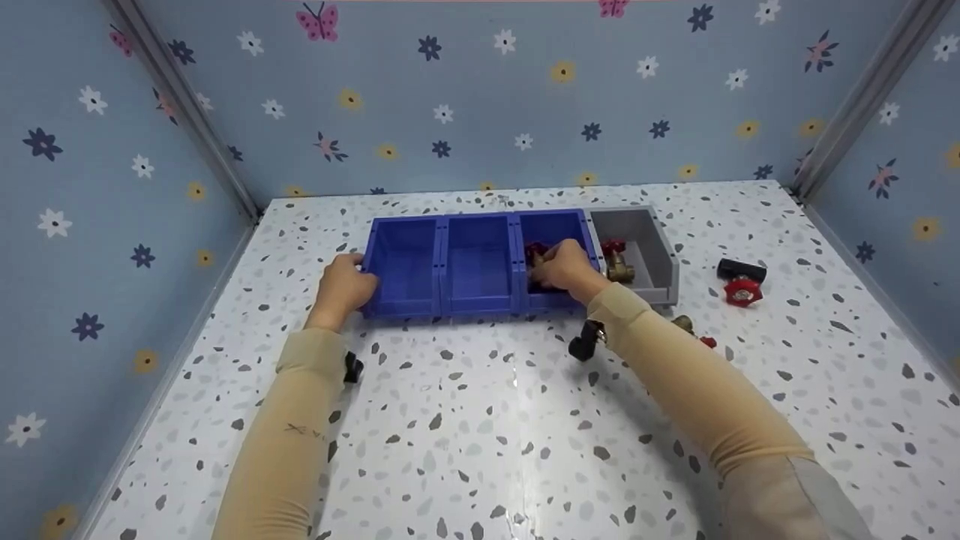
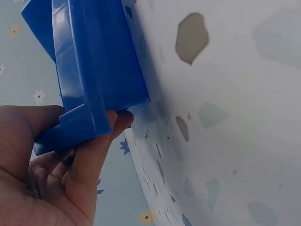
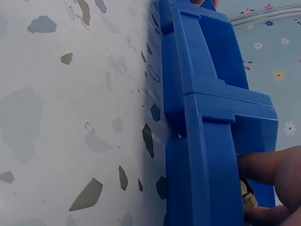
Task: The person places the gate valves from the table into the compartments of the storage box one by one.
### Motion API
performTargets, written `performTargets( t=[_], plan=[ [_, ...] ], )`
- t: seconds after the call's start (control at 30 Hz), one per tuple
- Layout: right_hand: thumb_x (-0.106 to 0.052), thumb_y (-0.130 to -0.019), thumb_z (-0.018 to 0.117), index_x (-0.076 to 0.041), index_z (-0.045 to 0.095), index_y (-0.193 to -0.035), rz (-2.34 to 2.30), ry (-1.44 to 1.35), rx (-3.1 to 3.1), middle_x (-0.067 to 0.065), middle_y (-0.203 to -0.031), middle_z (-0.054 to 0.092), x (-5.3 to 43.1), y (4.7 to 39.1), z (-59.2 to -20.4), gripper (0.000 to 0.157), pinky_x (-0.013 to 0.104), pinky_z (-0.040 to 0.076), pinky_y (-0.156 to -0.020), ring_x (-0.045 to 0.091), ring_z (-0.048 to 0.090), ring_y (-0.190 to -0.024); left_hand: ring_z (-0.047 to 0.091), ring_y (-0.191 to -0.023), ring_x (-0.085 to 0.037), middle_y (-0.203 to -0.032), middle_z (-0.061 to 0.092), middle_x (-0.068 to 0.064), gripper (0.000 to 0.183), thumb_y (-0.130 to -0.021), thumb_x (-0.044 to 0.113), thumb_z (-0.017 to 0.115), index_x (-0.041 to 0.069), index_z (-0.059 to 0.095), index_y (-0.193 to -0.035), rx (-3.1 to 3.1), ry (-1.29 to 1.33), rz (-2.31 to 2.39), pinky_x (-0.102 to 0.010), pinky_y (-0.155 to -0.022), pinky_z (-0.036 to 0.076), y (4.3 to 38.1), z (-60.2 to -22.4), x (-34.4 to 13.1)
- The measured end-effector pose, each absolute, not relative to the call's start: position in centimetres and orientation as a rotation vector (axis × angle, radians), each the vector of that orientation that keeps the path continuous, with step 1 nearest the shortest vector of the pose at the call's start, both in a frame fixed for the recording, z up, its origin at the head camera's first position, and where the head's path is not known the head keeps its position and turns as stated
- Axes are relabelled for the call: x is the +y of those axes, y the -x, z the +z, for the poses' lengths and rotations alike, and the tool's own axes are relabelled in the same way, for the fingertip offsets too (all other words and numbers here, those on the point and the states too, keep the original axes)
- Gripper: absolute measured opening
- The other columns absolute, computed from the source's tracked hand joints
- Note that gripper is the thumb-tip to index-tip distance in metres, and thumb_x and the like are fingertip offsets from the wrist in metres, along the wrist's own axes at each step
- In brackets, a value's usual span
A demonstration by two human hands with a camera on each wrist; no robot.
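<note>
Brass valve: the brass valve with a red handle (image 1: 536,255) is inside the third blue plastic bin (image 1: 551,223) from the left; whether it touches the bin floor, I cannot tell.
Right hand: the right hand (image 1: 566,266) reaches in over the front; its fingers are curled closely and pinch the brass body, perhaps for exact control in the narrow space.
Left hand: the left hand (image 1: 343,289) grips the edge of the leftmost blue plastic bin (image 1: 401,307), thumb above, fingers underneath, probably to steady the row.
Grey bin: the grey plastic bin (image 1: 660,295) ends the row and contains another red-handled brass valve (image 1: 619,268); walls likely keep parts separate.
Bench: on the white speckled bench (image 1: 465,420), a black cylindrical piece (image 1: 742,270) lies beside a red lobed handwheel (image 1: 742,292).
</note>
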State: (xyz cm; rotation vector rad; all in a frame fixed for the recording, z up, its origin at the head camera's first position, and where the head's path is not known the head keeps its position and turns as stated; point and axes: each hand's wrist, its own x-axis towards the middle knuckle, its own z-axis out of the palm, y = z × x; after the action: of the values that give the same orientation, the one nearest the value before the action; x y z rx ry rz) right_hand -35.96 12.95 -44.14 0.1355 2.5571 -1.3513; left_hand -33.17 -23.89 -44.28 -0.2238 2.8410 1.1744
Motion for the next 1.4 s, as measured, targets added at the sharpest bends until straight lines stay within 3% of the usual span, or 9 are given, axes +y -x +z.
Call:
performTargets(
  t=[0.2, 0.3, 0.47, 0.63, 0.77, 0.83, 1.07, 1.3, 1.4],
  plan=[
    [-0.008, -0.098, 0.072, 0.009, 0.068, -0.125, -1.342, -0.133, 2.550, 0.027, -0.129, 0.072, 13.0, 36.1, -44.3, 0.032, 0.034, 0.059, -0.091, 0.012, 0.070, -0.074, 0.067, -0.125, -0.041, -0.151, 0.061, -0.032, 0.064, -0.095, 0.009, 0.049, -0.006, 0.050, -0.158, 2.831, 0.245, 1.161, -0.053, -0.102, 0.060, 33.1, -44.3, -23.9],
    [-0.007, -0.099, 0.068, 0.009, 0.071, -0.118, -1.334, -0.128, 2.549, 0.027, -0.130, 0.072, 13.0, 36.2, -44.5, 0.025, 0.033, 0.059, -0.086, 0.011, 0.069, -0.072, 0.069, -0.122, -0.040, -0.150, 0.061, -0.031, 0.064, -0.096, 0.009, 0.049, -0.005, 0.049, -0.159, 2.823, 0.252, 1.154, -0.048, -0.092, 0.063, 33.1, -44.2, -23.9],
    [-0.004, -0.095, 0.075, -0.001, 0.070, -0.097, -1.341, -0.129, 2.541, 0.024, -0.126, 0.074, 13.0, 36.2, -44.5, 0.006, 0.030, 0.058, -0.075, 0.015, 0.074, -0.076, 0.068, -0.120, -0.039, -0.149, 0.062, -0.031, 0.064, -0.095, 0.009, 0.050, -0.006, 0.050, -0.157, 2.834, 0.247, 1.143, -0.044, -0.089, 0.061, 33.2, -44.3, -23.9],
    [-0.008, -0.095, 0.076, -0.007, 0.067, -0.087, -1.362, -0.138, 2.524, 0.016, -0.110, 0.073, 13.0, 36.0, -44.3, 0.012, 0.033, 0.060, -0.078, 0.023, 0.075, -0.088, 0.068, -0.117, -0.039, -0.147, 0.063, -0.031, 0.062, -0.095, 0.008, 0.049, -0.007, 0.053, -0.155, 2.836, 0.237, 1.155, -0.045, -0.089, 0.061, 33.2, -44.3, -23.9],
    [-0.011, -0.097, 0.070, -0.010, 0.066, -0.081, -1.379, -0.119, 2.527, 0.006, -0.093, 0.067, 13.0, 35.8, -44.1, 0.016, 0.035, 0.060, -0.077, 0.022, 0.069, -0.081, 0.067, -0.122, -0.040, -0.149, 0.061, -0.031, 0.062, -0.095, 0.008, 0.049, -0.008, 0.053, -0.155, 2.839, 0.234, 1.159, -0.049, -0.096, 0.061, 33.2, -44.3, -23.9],
    [-0.012, -0.097, 0.069, -0.014, 0.059, -0.073, -1.375, -0.094, 2.540, 0.002, -0.083, 0.062, 13.0, 35.7, -44.0, 0.026, 0.034, 0.056, -0.072, 0.019, 0.063, -0.074, 0.066, -0.125, -0.041, -0.151, 0.060, -0.032, 0.062, -0.095, 0.008, 0.049, -0.008, 0.052, -0.155, 2.836, 0.237, 1.163, -0.052, -0.099, 0.061, 33.3, -44.3, -23.9],
    [-0.016, -0.098, 0.069, -0.017, 0.054, -0.068, -1.309, -0.046, 2.578, -0.001, -0.079, 0.053, 13.1, 35.4, -43.7, 0.033, 0.031, 0.043, -0.068, 0.016, 0.048, -0.072, 0.063, -0.131, -0.041, -0.155, 0.057, -0.032, 0.065, -0.096, 0.008, 0.049, -0.009, 0.047, -0.158, 2.817, 0.257, 1.163, -0.054, -0.109, 0.057, 33.4, -44.3, -23.9],
    [-0.021, -0.102, 0.063, -0.017, 0.040, -0.067, -1.251, -0.047, 2.579, -0.004, -0.067, 0.030, 13.0, 35.2, -43.5, 0.042, 0.034, 0.030, -0.063, 0.016, 0.028, -0.063, 0.063, -0.132, -0.041, -0.153, 0.059, -0.031, 0.064, -0.095, 0.007, 0.047, -0.007, 0.050, -0.157, 2.813, 0.260, 1.176, -0.054, -0.110, 0.056, 33.5, -44.5, -23.9],
    [-0.025, -0.105, 0.062, -0.017, 0.046, -0.070, -1.254, -0.045, 2.582, -0.003, -0.073, 0.040, 12.9, 35.1, -43.4, 0.039, 0.033, 0.034, -0.067, 0.016, 0.036, -0.068, 0.063, -0.132, -0.041, -0.152, 0.059, -0.031, 0.063, -0.095, 0.007, 0.047, -0.008, 0.051, -0.156, 2.824, 0.249, 1.168, -0.054, -0.112, 0.055, 33.5, -44.5, -23.9]
  ],
)
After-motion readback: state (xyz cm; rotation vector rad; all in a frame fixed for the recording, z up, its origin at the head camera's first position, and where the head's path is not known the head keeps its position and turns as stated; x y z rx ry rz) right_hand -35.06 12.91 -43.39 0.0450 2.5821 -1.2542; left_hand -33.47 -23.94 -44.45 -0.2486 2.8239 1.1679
